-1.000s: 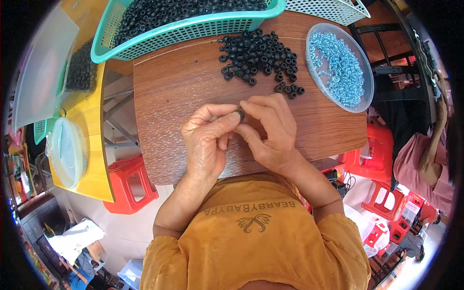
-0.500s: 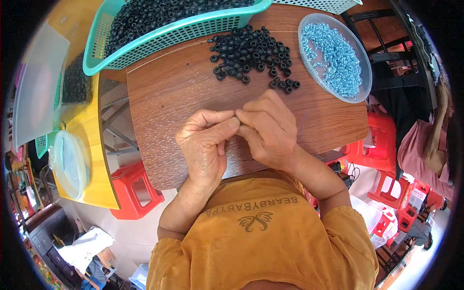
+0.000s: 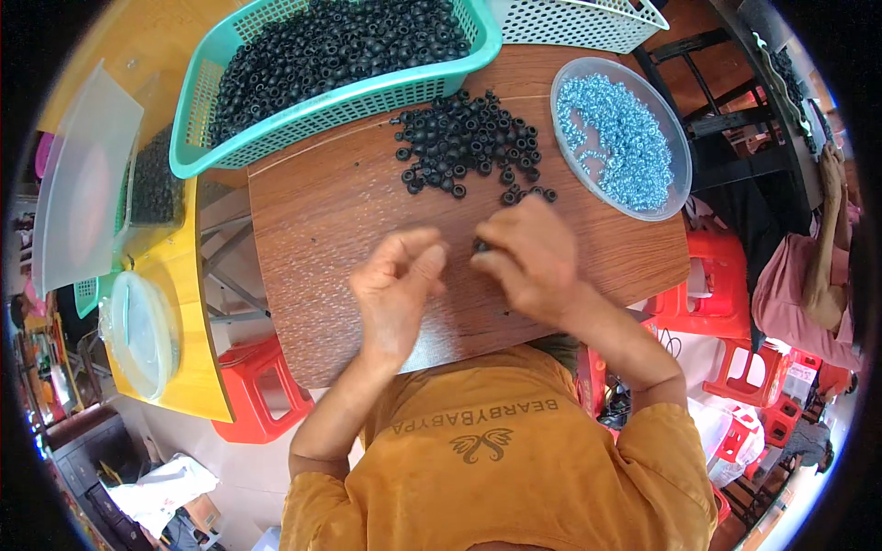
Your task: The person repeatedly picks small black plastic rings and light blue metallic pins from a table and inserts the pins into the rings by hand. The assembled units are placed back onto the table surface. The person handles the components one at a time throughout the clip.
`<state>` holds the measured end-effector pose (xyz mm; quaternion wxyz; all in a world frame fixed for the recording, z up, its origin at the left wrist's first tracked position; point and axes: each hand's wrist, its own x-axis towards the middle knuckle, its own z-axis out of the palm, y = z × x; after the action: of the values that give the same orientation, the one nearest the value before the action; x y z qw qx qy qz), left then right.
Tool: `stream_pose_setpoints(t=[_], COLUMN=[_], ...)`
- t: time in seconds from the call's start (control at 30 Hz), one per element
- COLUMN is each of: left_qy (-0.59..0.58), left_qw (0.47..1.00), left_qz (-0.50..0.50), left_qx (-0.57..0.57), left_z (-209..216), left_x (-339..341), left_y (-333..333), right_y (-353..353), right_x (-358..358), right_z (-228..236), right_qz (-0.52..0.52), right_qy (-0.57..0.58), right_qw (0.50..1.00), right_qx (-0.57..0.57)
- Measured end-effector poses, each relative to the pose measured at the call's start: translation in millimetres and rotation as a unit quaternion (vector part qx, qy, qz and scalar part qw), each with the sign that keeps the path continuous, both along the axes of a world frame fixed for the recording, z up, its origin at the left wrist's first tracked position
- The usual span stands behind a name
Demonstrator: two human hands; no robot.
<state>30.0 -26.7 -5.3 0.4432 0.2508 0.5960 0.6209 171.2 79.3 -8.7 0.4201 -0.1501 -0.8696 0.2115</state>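
Note:
My right hand (image 3: 535, 262) is above the brown tabletop (image 3: 322, 285), thumb and forefinger pinching a small round black hollow piece (image 3: 480, 244). A short gap to its left, my left hand (image 3: 397, 292) has its thumb and forefinger curled together. Blur hides whether anything tiny is between those fingertips. Just beyond my hands lies a loose pile of black hollow pieces (image 3: 469, 138). To the right of the pile stands a round clear plastic tub (image 3: 682, 188) holding many small shiny light-blue pieces (image 3: 634, 147).
A green perforated basket (image 3: 367, 92) full of black pieces stands at the far left of the table, with a white basket (image 3: 579, 28) beside it. Left is a yellow table (image 3: 179, 303) with a lidded tub (image 3: 142, 331). Red stools (image 3: 262, 395) flank me. Another person's arm (image 3: 822, 266) shows far right.
My hands have come apart from fingertip contact. My right hand has moved right and slightly away, with the black piece now visible in it. The view has tilted, showing more of the green basket.

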Motion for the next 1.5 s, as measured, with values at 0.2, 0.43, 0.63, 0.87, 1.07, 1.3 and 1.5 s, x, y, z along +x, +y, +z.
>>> stream_pose_setpoints(t=[0.2, 0.43, 0.63, 0.87, 1.07, 1.3, 1.5], left_qy=[0.564, 0.67, 0.658, 0.156, -0.17, -0.149, -0.139], left_qw=[0.824, 0.74, 0.749, 0.987, 0.985, 0.984, 0.987], left_qz=[-0.013, -0.001, -0.005, 0.012, -0.006, 0.008, 0.033], left_qx=[0.053, 0.063, 0.073, -0.021, 0.041, 0.096, 0.08], left_z=[-4, -17, -23, -4, 17, 14, 17], left_x=[-38, -38, -38, -45, -32, -14, -2], left_y=[30, 55, 60, 30, 24, 13, 6], right_y=[86, 220, 292, 162, 38, -4, -14], right_x=[15, 2, -16, -35, -25, -23, -15], right_z=[62, 95, 96, 71, 31, 26, 22], right_qz=[-0.162, -0.258, -0.398, -0.136, 0.044, 0.048, 0.037], right_qy=[-0.001, 0.058, -0.171, -0.049, -0.022, 0.026, 0.05], right_qw=[0.987, 0.964, 0.895, 0.989, 0.985, 0.966, 0.915], right_qx=[0.004, -0.04, 0.105, -0.044, -0.167, -0.251, -0.399])
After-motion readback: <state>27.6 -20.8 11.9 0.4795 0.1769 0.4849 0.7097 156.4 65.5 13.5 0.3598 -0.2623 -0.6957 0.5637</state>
